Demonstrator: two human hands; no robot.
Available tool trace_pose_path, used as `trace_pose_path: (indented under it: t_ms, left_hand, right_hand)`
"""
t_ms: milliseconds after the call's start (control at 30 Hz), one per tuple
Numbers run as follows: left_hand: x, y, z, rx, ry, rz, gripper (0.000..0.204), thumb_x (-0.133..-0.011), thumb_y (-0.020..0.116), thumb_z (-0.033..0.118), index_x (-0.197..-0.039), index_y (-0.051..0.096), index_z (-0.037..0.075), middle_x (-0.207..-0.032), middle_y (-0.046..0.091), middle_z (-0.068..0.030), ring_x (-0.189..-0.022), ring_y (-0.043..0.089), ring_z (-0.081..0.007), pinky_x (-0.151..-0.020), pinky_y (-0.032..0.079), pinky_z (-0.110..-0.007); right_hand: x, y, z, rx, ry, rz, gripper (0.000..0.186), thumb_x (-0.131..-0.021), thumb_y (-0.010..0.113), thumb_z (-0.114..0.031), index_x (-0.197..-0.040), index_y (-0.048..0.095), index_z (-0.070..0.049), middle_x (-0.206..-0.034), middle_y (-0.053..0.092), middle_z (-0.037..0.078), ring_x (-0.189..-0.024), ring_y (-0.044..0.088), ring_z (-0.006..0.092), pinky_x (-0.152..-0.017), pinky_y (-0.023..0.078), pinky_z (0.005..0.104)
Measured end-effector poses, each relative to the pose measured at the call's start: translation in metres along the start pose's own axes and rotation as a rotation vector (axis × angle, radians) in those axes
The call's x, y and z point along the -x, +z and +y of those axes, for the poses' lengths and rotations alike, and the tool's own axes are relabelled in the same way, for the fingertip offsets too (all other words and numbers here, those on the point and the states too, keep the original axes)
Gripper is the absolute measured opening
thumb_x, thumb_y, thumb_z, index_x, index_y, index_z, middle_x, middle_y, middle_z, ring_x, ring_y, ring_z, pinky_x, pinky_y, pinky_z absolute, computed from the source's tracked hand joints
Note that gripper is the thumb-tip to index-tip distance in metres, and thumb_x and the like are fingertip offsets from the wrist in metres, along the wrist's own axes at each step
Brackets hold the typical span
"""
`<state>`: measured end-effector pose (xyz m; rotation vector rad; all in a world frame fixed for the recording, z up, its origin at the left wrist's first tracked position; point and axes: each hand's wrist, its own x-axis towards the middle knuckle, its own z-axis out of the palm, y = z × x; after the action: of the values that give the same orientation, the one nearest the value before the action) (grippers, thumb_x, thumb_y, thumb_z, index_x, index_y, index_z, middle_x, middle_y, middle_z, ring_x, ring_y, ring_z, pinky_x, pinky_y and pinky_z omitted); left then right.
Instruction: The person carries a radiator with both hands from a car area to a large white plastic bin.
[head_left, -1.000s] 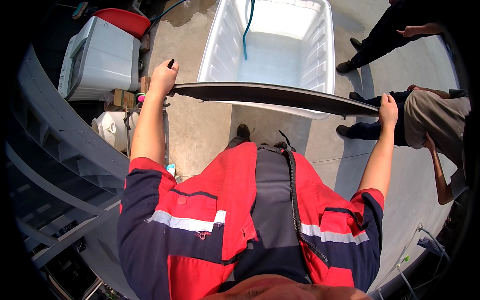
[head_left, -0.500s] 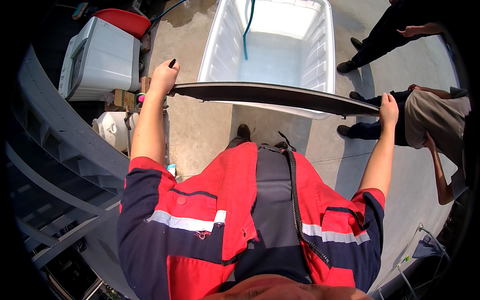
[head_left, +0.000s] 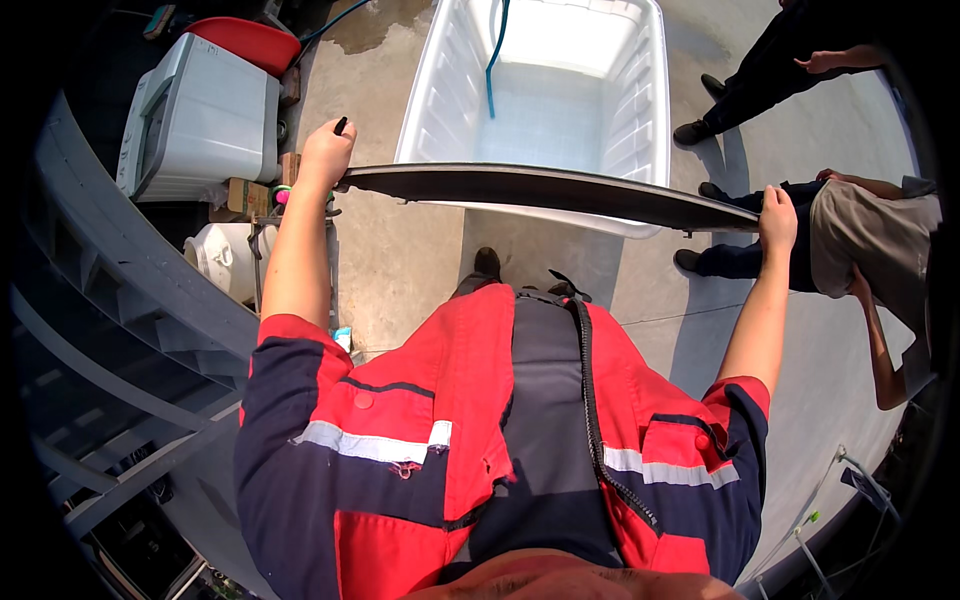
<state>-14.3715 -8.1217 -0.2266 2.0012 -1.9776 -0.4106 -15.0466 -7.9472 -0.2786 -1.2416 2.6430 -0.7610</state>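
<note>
A long, dark flat panel (head_left: 520,188) is held edge-on across my front, its right end a little lower in the picture. My left hand (head_left: 327,155) is closed at its left end, with a small black piece (head_left: 341,126) sticking out of the fist; I cannot make out what that piece is. At the other end, the fingers of my right hand (head_left: 777,220) grip the panel's edge. Beyond the panel stands a big white plastic tub (head_left: 430,110) with clear water in the bottom. A teal hose (head_left: 491,75) hangs into it. The panel hides part of the tub's near wall.
Two people stand at the right, one in a grey-brown shirt (head_left: 865,235), one in dark clothes (head_left: 750,80). To the left are a white washing machine (head_left: 205,115), a red basin (head_left: 245,45), a white bucket (head_left: 222,262) and grey metal stairs (head_left: 150,260). A metal frame (head_left: 810,560) stands lower right.
</note>
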Motion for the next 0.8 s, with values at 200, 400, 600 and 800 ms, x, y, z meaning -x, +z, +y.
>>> trace_pose_path:
  t_ms: [200,400,600,800]
  left_hand:
    - [0.0028,-0.0013,0.0031,0.016,-0.005,-0.008,0.033,-0.09,0.051,0.032,-0.091,0.06,0.0,-0.083,0.062,-0.022,-0.079,0.059,-0.0374,-0.072,0.046,-0.043]
    - [0.0028,0.0006,-0.0004,0.023,0.031,0.009,0.032,-0.09,0.051,0.031,-0.09,0.06,0.0,-0.08,0.062,-0.0212,-0.075,0.058,-0.0358,-0.07,0.045,-0.042]
    - [0.0039,0.0006,0.0001,0.039,0.005,0.005,0.032,-0.09,0.051,0.031,-0.09,0.06,0.0,-0.078,0.061,-0.0206,-0.073,0.058,-0.0356,-0.069,0.045,-0.042]
    - [0.0042,0.0012,-0.0006,0.048,0.02,0.022,0.032,-0.091,0.052,0.031,-0.09,0.06,0.0,-0.078,0.061,-0.0207,-0.073,0.058,-0.0362,-0.069,0.045,-0.042]
  right_hand:
    - [-0.0035,0.001,0.0062,-0.006,-0.005,-0.021,0.042,-0.091,0.046,-0.039,-0.107,0.065,-0.005,-0.104,0.066,0.019,-0.098,0.062,0.0367,-0.085,0.047,0.0399]
    - [-0.0039,0.0024,0.008,-0.021,-0.017,-0.009,0.042,-0.091,0.047,-0.039,-0.107,0.065,-0.005,-0.105,0.066,0.018,-0.099,0.062,0.0358,-0.085,0.047,0.0393]
    - [-0.0009,-0.001,0.0029,-0.007,0.009,-0.021,0.041,-0.091,0.047,-0.039,-0.107,0.065,-0.006,-0.105,0.066,0.019,-0.1,0.061,0.0361,-0.086,0.047,0.0397]
    - [-0.0009,-0.0004,0.004,0.005,0.001,-0.014,0.042,-0.091,0.047,-0.04,-0.108,0.065,-0.006,-0.106,0.066,0.019,-0.101,0.061,0.0368,-0.086,0.047,0.0405]
